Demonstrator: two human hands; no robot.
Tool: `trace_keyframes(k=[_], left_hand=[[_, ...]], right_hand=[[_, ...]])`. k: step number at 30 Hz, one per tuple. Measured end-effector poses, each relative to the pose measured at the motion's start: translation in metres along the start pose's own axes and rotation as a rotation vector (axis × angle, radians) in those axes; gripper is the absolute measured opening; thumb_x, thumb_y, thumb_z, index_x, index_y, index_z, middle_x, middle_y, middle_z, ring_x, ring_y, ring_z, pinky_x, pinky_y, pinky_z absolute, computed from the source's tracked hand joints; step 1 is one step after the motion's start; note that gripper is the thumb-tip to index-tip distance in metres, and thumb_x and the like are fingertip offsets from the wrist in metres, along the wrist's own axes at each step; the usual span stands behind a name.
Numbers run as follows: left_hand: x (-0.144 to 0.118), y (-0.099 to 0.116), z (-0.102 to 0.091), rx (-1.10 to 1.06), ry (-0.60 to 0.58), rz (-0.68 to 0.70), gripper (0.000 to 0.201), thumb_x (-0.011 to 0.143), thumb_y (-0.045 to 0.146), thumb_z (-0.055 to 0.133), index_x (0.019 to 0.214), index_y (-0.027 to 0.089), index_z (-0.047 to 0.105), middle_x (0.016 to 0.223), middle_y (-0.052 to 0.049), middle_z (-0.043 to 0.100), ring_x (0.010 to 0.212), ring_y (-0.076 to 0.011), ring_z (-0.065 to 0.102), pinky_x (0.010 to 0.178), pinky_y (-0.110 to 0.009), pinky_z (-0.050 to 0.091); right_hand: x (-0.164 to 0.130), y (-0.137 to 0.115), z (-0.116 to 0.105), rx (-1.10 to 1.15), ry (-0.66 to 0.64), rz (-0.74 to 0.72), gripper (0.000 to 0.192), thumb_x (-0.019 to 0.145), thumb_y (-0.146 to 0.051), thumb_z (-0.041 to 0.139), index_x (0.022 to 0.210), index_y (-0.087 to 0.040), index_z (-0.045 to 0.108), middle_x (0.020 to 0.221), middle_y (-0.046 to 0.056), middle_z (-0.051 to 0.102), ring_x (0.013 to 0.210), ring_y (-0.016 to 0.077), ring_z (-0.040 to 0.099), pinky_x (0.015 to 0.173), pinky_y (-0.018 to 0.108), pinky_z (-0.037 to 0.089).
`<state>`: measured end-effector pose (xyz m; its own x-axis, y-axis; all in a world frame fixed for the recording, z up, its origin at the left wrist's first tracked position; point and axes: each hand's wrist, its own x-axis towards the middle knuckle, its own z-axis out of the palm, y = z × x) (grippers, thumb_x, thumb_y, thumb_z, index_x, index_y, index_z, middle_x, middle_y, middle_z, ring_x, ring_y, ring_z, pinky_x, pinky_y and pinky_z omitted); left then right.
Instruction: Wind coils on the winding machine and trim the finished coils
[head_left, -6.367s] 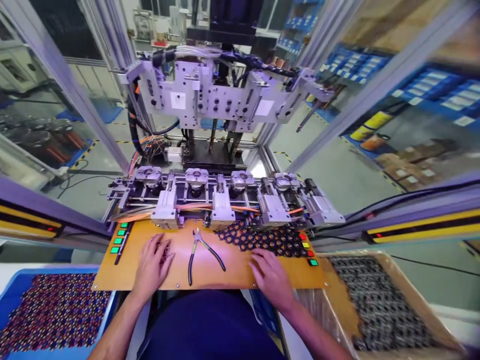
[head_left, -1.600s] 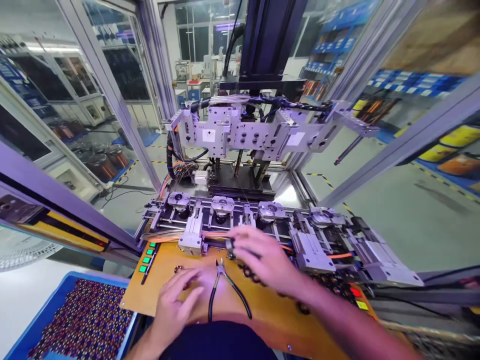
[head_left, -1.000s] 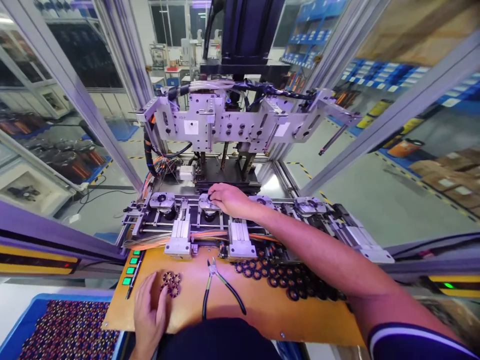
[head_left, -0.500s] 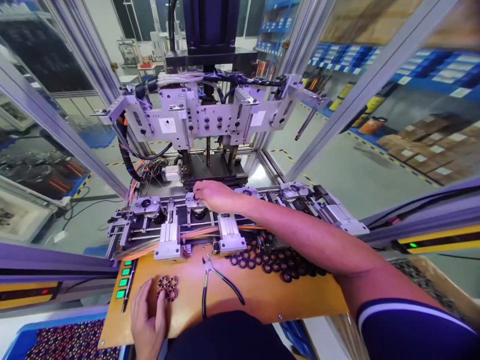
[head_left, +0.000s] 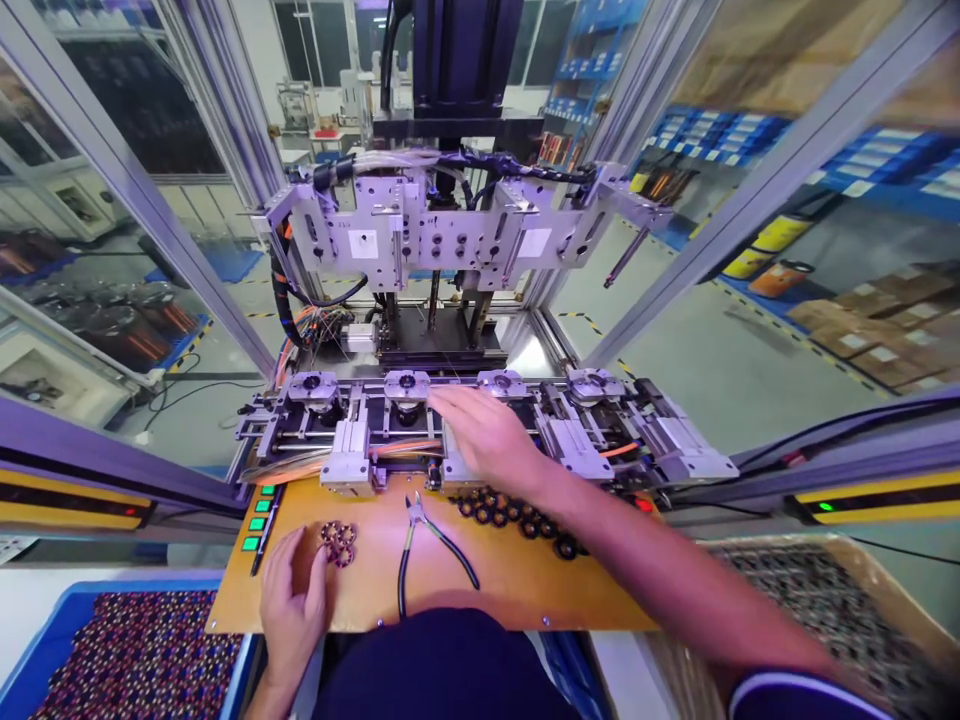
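Note:
My left hand rests on the orange-brown board, thumb and fingers apart. Beside its thumb lies a small cluster of copper-wound ring cores. My right hand is over the row of metal fixtures, its fingers stretched out and nothing visible in them. Just left of its fingertips is a fixture with a dark ring seated on top. Part of the neighbouring fixture shows behind the hand. Wire cutters with dark handles lie spread on the board between my hands.
Several black rings lie under my right forearm. A blue bin of wound cores stands at lower left, a carton of grey parts at right. Above the fixtures hangs a machine head. Green buttons line the board's left edge.
My right hand has come off the second fixture from the left and moved right and nearer to me, its fingers straightening. My left hand stays by the wound cores. The camera view has shifted.

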<state>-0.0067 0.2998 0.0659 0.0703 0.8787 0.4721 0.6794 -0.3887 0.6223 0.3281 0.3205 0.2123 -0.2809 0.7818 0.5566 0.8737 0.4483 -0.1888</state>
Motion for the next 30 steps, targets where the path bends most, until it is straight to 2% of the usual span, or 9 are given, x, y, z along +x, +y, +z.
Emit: trace_keyframes(k=[3, 6, 10, 12, 15, 18, 22, 25, 30], left_hand=[[-0.007, 0.01, -0.012, -0.046, 0.005, -0.065, 0.038, 0.088, 0.032, 0.063, 0.122, 0.018, 0.058, 0.118, -0.015, 0.067, 0.109, -0.0278, 0.063, 0.1, -0.047, 0.048], [-0.009, 0.028, -0.023, -0.116, -0.052, -0.106, 0.034, 0.09, 0.031, 0.061, 0.122, 0.017, 0.059, 0.105, -0.011, 0.072, 0.095, -0.0238, 0.068, 0.09, -0.039, 0.052], [0.003, 0.065, -0.025, -0.244, -0.277, -0.073, 0.022, 0.093, 0.031, 0.054, 0.082, 0.02, 0.07, 0.07, -0.002, 0.071, 0.067, -0.0175, 0.069, 0.069, -0.028, 0.054], [0.012, 0.084, -0.02, -0.299, -0.386, -0.053, 0.027, 0.09, 0.031, 0.058, 0.068, 0.02, 0.067, 0.06, 0.0, 0.067, 0.057, -0.0155, 0.064, 0.061, -0.025, 0.051], [0.023, 0.111, -0.011, -0.373, -0.523, -0.053, 0.019, 0.083, 0.03, 0.066, 0.068, 0.019, 0.067, 0.057, 0.001, 0.064, 0.053, -0.0141, 0.059, 0.056, -0.024, 0.049], [0.028, 0.134, -0.005, -0.47, -0.678, -0.076, 0.014, 0.083, 0.028, 0.066, 0.085, 0.016, 0.073, 0.066, -0.002, 0.069, 0.059, -0.0144, 0.062, 0.059, -0.024, 0.052], [0.031, 0.159, -0.005, -0.622, -0.867, -0.109, 0.03, 0.086, 0.028, 0.065, 0.112, 0.017, 0.072, 0.081, -0.005, 0.077, 0.07, -0.0169, 0.069, 0.068, -0.027, 0.058], [0.032, 0.168, -0.009, -0.688, -0.856, -0.119, 0.03, 0.087, 0.025, 0.065, 0.115, 0.018, 0.071, 0.095, -0.008, 0.079, 0.082, -0.0199, 0.074, 0.077, -0.03, 0.059], [0.035, 0.167, -0.015, -0.659, -0.667, -0.003, 0.029, 0.081, 0.016, 0.072, 0.11, 0.021, 0.074, 0.102, -0.01, 0.078, 0.093, -0.0221, 0.072, 0.086, -0.033, 0.057]], right_hand=[[-0.07, -0.032, -0.009, 0.02, 0.108, 0.087, 0.033, 0.094, -0.007, 0.048, 0.122, -0.017, 0.063, 0.106, 0.01, 0.071, 0.102, 0.0236, 0.066, 0.091, 0.043, 0.055], [-0.127, -0.046, 0.009, 0.025, 0.081, 0.182, 0.026, 0.096, -0.01, 0.048, 0.11, -0.018, 0.069, 0.09, 0.008, 0.072, 0.083, 0.0216, 0.067, 0.078, 0.038, 0.057], [-0.159, -0.039, 0.048, 0.034, 0.034, 0.325, 0.018, 0.097, -0.016, 0.051, 0.103, -0.014, 0.068, 0.088, 0.007, 0.067, 0.082, 0.0202, 0.064, 0.075, 0.036, 0.055], [-0.161, -0.034, 0.059, 0.064, 0.028, 0.382, 0.013, 0.098, -0.02, 0.055, 0.1, -0.014, 0.066, 0.087, 0.004, 0.064, 0.081, 0.0167, 0.062, 0.075, 0.034, 0.053], [-0.156, -0.038, 0.056, 0.149, 0.054, 0.427, 0.017, 0.098, -0.017, 0.053, 0.088, -0.014, 0.066, 0.081, 0.003, 0.061, 0.078, 0.0154, 0.059, 0.074, 0.032, 0.052], [-0.146, -0.058, 0.037, 0.303, 0.103, 0.413, 0.02, 0.096, -0.014, 0.051, 0.088, -0.017, 0.069, 0.084, 0.005, 0.06, 0.081, 0.0179, 0.058, 0.072, 0.032, 0.053], [-0.128, -0.095, 0.007, 0.552, 0.174, 0.385, 0.014, 0.094, -0.016, 0.056, 0.094, -0.022, 0.069, 0.106, 0.008, 0.058, 0.094, 0.0186, 0.062, 0.078, 0.031, 0.057], [-0.114, -0.109, -0.005, 0.69, 0.212, 0.403, 0.012, 0.095, -0.018, 0.057, 0.096, -0.023, 0.068, 0.112, 0.009, 0.059, 0.098, 0.0184, 0.064, 0.082, 0.03, 0.058], [-0.099, -0.11, -0.006, 1.008, 0.17, 0.539, 0.012, 0.095, -0.03, 0.061, 0.094, -0.025, 0.071, 0.111, 0.008, 0.065, 0.108, 0.0209, 0.064, 0.096, 0.034, 0.054]])
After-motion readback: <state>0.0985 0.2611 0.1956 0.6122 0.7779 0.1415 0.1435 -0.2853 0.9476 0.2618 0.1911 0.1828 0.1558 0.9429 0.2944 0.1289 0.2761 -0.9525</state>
